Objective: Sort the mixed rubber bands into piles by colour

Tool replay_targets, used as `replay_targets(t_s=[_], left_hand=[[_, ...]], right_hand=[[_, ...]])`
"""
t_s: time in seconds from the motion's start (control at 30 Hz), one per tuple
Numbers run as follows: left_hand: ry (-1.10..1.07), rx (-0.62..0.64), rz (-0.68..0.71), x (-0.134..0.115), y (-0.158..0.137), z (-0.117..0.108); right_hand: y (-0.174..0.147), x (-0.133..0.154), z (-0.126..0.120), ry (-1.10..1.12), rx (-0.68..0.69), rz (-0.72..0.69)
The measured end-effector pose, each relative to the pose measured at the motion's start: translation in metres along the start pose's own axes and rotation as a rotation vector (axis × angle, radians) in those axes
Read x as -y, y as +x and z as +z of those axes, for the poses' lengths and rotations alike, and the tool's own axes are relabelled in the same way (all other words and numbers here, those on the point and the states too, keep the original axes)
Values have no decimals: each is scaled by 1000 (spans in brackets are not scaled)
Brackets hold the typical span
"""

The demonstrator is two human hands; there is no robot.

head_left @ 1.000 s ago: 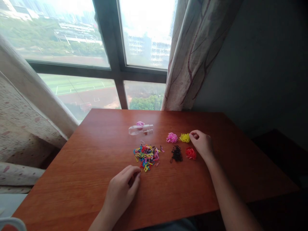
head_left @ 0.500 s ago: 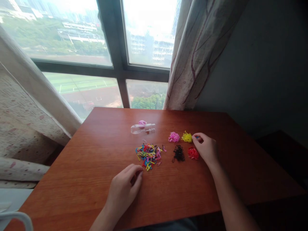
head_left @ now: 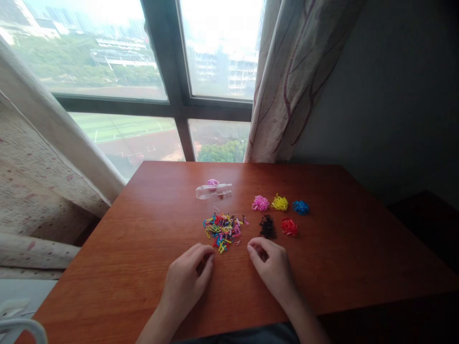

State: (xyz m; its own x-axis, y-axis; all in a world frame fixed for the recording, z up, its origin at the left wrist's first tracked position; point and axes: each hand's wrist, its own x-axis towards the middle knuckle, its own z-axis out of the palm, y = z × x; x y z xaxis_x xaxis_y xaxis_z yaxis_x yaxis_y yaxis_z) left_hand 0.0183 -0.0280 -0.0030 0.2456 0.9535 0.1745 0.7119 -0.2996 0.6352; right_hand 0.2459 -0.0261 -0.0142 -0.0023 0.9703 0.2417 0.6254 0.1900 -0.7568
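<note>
A mixed pile of small plastic safety-pin-shaped clips (head_left: 223, 230) lies on the table in many colours. My left hand (head_left: 188, 272) rests at the pile's near left edge, thumb and forefinger pinched together; anything between them is hidden. Just right of the pile, my right hand (head_left: 272, 263) has its thumb and forefinger tips together, and I cannot see anything held. Beyond it lie single-colour heaps: pink clips (head_left: 260, 203), yellow clips (head_left: 280, 202) and blue clips (head_left: 300, 207) in the back row, black clips (head_left: 267, 227) and red clips (head_left: 289, 227) in front.
A clear plastic container (head_left: 208, 191) with a pink part lies on its side behind the mixed pile. The brown wooden table (head_left: 118, 253) meets a window (head_left: 217, 107) flanked by curtains (head_left: 287, 86). A white curved object (head_left: 28, 326) stands at the lower left.
My right hand has left the blue heap and come back left and nearer, beside the mixed pile. The blue clips it covered now show. My left hand has stayed in place.
</note>
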Motion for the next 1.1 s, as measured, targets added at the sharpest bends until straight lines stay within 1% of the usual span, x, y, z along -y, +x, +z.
replay_targets(t_s=[0.13,0.23,0.33,0.5,0.7,1.1], left_hand=[[5,-14,-1,-1,0,0],[16,-48,-9,-1,1,0],[29,-88,-19,-1,1,-1],[45,-70,-17,-2,3,-1],[41,-87,-37,-1,4,-1],[51,-34,-23,-1,3,-1]], right_hand=[[-5,-1,8,-141,24,-63],[-6,2,7,-207,39,-69],[-5,5,6,-218,45,-54],[-2,7,8,-230,56,-47],[2,10,15,-282,49,-36],[6,10,18,-303,41,-22]])
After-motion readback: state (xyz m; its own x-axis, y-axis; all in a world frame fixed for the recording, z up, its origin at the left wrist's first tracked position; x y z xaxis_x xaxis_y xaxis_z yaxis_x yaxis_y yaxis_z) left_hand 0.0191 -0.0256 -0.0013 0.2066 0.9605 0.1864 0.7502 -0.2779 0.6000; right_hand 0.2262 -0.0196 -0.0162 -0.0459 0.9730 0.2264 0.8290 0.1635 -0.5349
